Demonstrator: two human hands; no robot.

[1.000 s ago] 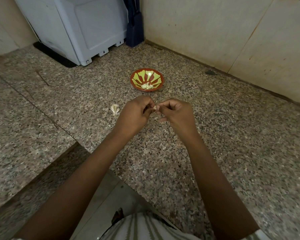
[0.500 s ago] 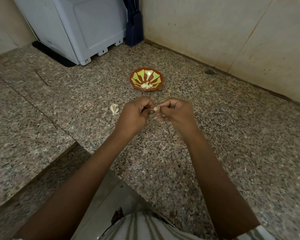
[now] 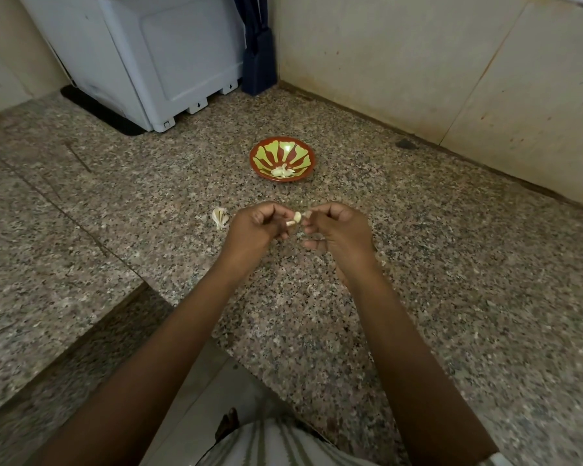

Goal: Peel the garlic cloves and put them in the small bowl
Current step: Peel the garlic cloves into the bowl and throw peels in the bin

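The left hand (image 3: 256, 227) and right hand (image 3: 339, 232) now sit slightly apart, where a second ago their fingertips were pressed together. The gap between them shows more of the garlic clove (image 3: 297, 216), pale and rounded, than before. The left fingers (image 3: 276, 210) pinch it. The right fingers (image 3: 323, 210) have drawn a little to the right and pinch a skin scrap (image 3: 307, 214) at the clove's right end. Both hands are a touch lower in view.
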